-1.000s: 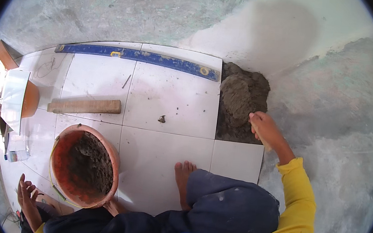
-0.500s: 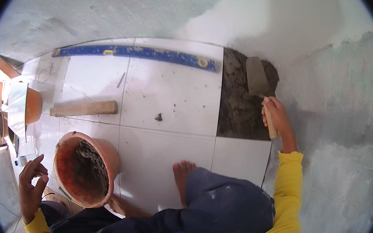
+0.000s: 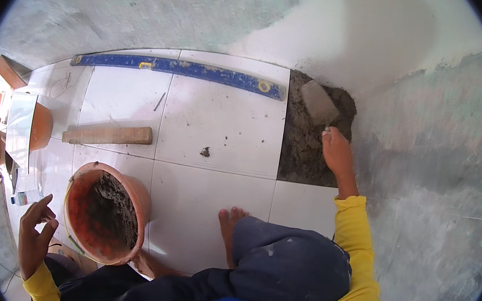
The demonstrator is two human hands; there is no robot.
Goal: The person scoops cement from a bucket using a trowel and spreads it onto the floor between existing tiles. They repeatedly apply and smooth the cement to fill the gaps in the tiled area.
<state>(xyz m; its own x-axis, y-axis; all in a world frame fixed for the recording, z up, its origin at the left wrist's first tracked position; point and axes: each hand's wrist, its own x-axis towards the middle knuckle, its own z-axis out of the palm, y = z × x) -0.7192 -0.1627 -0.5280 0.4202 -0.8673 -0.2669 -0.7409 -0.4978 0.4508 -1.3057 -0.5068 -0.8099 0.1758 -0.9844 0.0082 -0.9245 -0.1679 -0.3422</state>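
My right hand (image 3: 337, 153) is closed round the handle of a trowel (image 3: 319, 102), and most of the handle is hidden by my fingers. The flat blade lies over a patch of dark wet mortar (image 3: 305, 157) in the corner between the white tiles and the walls. At the lower left, my left hand (image 3: 34, 234) hovers with fingers apart and bent, holding nothing. Beside it stands an orange bucket (image 3: 145, 199), partly filled with grey mortar (image 3: 120, 214).
A blue spirit level (image 3: 202, 72) lies along the back wall. On the white floor tiles (image 3: 221, 119) are a wooden block (image 3: 107, 135), a thin stick (image 3: 159, 101) and a mortar crumb (image 3: 205, 151). Farther left stand an orange container (image 3: 42, 128) and a plastic bottle (image 3: 26, 197).
My right hand has moved a little left with the trowel, whose blade now tilts toward the upper left. My left hand stays open beside the bucket. The view has shifted slightly.
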